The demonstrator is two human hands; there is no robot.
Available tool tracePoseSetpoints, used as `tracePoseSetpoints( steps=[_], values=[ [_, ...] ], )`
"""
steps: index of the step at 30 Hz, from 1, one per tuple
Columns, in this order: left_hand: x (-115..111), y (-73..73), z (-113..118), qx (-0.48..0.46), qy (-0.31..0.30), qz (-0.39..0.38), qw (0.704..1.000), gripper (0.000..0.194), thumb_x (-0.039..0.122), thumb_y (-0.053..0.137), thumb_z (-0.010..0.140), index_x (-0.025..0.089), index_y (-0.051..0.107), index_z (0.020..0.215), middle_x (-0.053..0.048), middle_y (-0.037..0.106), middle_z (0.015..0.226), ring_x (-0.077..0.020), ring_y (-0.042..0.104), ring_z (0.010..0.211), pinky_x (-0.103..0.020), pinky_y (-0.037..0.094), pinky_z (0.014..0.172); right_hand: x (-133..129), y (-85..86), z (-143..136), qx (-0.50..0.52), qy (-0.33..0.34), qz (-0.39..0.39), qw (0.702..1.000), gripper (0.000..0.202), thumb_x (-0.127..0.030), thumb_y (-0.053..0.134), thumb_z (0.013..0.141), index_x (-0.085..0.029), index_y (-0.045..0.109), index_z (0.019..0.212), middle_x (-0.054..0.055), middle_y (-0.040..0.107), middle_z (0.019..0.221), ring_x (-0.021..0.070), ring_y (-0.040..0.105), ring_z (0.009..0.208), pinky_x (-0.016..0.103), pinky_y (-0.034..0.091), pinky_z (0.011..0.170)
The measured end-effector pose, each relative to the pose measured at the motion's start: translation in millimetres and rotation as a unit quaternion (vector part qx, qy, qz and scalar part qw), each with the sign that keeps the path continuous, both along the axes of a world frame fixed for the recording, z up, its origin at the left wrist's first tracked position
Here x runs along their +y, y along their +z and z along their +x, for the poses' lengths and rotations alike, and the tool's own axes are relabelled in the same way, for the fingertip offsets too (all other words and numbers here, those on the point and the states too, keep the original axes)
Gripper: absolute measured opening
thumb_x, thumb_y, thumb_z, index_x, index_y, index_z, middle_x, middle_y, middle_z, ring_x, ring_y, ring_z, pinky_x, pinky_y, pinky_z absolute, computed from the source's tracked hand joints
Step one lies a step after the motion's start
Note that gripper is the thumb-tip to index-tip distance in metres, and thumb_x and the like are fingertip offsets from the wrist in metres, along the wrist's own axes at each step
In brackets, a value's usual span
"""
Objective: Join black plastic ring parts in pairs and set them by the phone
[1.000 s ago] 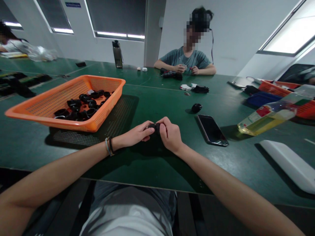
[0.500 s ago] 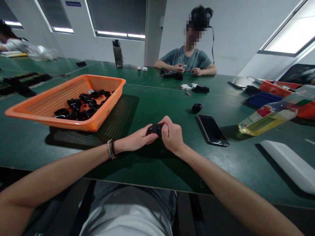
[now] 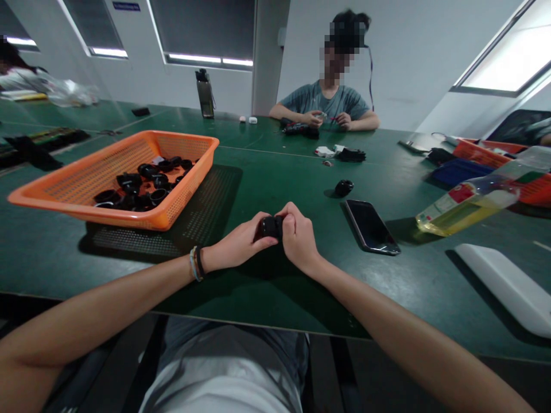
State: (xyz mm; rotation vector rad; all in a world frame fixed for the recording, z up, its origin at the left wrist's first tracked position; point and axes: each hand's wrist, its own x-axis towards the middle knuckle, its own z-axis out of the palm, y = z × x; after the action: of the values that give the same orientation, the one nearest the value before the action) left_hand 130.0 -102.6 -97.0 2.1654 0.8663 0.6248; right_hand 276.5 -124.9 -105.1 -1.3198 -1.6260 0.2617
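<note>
Between my hands, above the near part of the green table (image 3: pixel 275 298), is a small black cylindrical plastic part (image 3: pixel 270 227). My left hand (image 3: pixel 241 240) grips it from the left, thumb along its near side. My right hand (image 3: pixel 299 234) is closed around its right end, the fingers curled so that this end is hidden. Another black round part (image 3: pixel 344 187) lies on the table beyond my right hand. Left of my hands stands an orange perforated basket (image 3: pixel 161 219) with several black ring-like parts (image 3: pixel 148 170) inside.
Right of my hands lie a phone (image 3: pixel 372 226), a bottle of yellow liquid (image 3: pixel 469 201) and a long white object (image 3: pixel 503 287). A dark bottle (image 3: pixel 205 94) stands at the back. Across the table a person (image 3: pixel 329 106) handles small items. More baskets (image 3: pixel 477 152) sit far right.
My left thumb and fingers have shifted slightly on the black part, and its visible side looks turned. My right hand stays closed at its right end.
</note>
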Motion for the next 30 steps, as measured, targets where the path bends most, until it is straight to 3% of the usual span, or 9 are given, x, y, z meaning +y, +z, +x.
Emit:
tracePoseSetpoints(
  steps=[11,15,19,24,30],
  values=[
    [0.6,5.3,-1.8,0.040,0.003,0.062,0.997,0.031,0.033,0.058,0.076,0.017,0.046,0.100,-0.008,0.057,0.096,-0.0239,0.056,0.087,-0.035,0.044,0.078,-0.7,-0.1,-4.3,0.065,0.001,-0.041,0.997,0.020,-0.024,0.026,0.079,-0.023,0.037,0.062,-0.001,0.046,0.056,0.0147,0.044,0.053,0.027,0.031,0.052],
    [1.1,6.6,-1.8,0.045,0.003,0.050,0.998,0.032,0.034,0.057,0.076,0.017,0.045,0.100,-0.008,0.056,0.095,-0.0239,0.056,0.086,-0.035,0.043,0.076,0.4,-0.1,-4.9,0.066,-0.007,-0.053,0.996,0.021,-0.024,0.026,0.079,-0.023,0.036,0.061,-0.001,0.046,0.056,0.0145,0.045,0.053,0.026,0.032,0.052],
    [3.7,3.7,-0.2,0.014,-0.008,0.000,1.000,0.034,0.035,0.054,0.077,0.016,0.042,0.103,-0.005,0.053,0.086,-0.0191,0.053,0.077,-0.031,0.041,0.069,5.2,-2.1,-1.3,0.022,-0.027,-0.023,0.999,0.023,-0.024,0.025,0.080,-0.023,0.037,0.061,-0.001,0.046,0.054,0.0138,0.045,0.051,0.026,0.031,0.051],
    [8.6,-3.7,2.9,-0.103,-0.059,-0.165,0.979,0.038,0.050,0.037,0.084,0.015,0.039,0.098,0.005,0.043,0.063,-0.0096,0.041,0.052,-0.022,0.034,0.051,10.0,-8.0,6.6,-0.083,-0.014,0.072,0.994,0.026,-0.028,0.025,0.082,-0.021,0.047,0.068,0.000,0.050,0.054,0.0132,0.047,0.047,0.025,0.032,0.049],
    [11.1,-6.0,3.7,-0.125,-0.099,-0.237,0.958,0.043,0.058,0.049,0.076,0.017,0.037,0.084,0.007,0.039,0.059,-0.0062,0.035,0.048,-0.020,0.029,0.046,8.6,-8.3,8.7,-0.119,-0.005,0.129,0.984,0.026,-0.024,0.026,0.083,-0.020,0.048,0.071,0.000,0.054,0.053,0.0110,0.049,0.044,0.023,0.033,0.047]
  ],
)
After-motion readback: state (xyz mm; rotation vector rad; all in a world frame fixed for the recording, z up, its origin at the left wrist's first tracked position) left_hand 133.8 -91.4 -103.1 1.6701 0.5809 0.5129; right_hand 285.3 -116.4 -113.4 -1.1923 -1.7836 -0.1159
